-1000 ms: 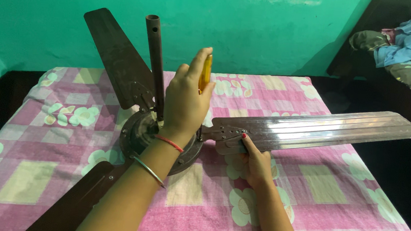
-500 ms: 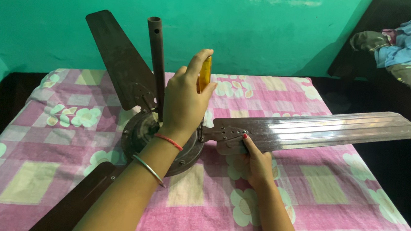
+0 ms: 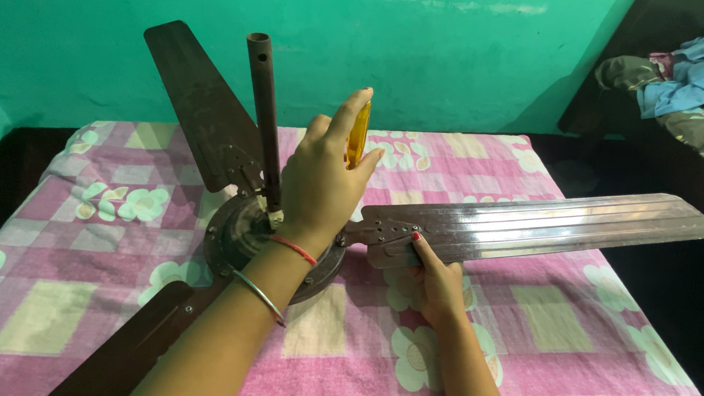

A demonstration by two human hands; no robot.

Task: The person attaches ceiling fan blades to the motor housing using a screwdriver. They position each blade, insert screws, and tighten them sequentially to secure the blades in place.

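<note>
Right, your left hand [image 3: 320, 178] is over the fan's motor housing [image 3: 234, 234], fingers [image 3: 349, 113] curled shut around a yellow-handled screwdriver [image 3: 358, 133], held near upright with the handle top up by your fingertips; the tip is hidden behind your palm, so I can't tell what it sits on, though it points down toward where the silver blade [image 3: 536, 224] bolts on, right of the housing. That grip looks like one for pressing straight down and twisting. Your right hand [image 3: 438, 278] lies flat under and against the root of that silver blade, just right of the housing, fingers spread open with the thumb on the blade's near edge, not closed around anything; I'd judge it's bracing the blade so it doesn't swing or sag while you work the joint. The ceiling fan lies on the bed [image 3: 609, 365] with its down rod [image 3: 264, 114] sticking up from the housing, so the blade brackets face you. A dark brown blade [image 3: 198, 108] angles up behind and left of the housing, and another dark blade [image 3: 135, 345] runs toward you, front-left of it, along your left forearm. A pile of clothes [image 3: 694, 75] sits far right of the housing, on another surface well apart from the bed.
</note>
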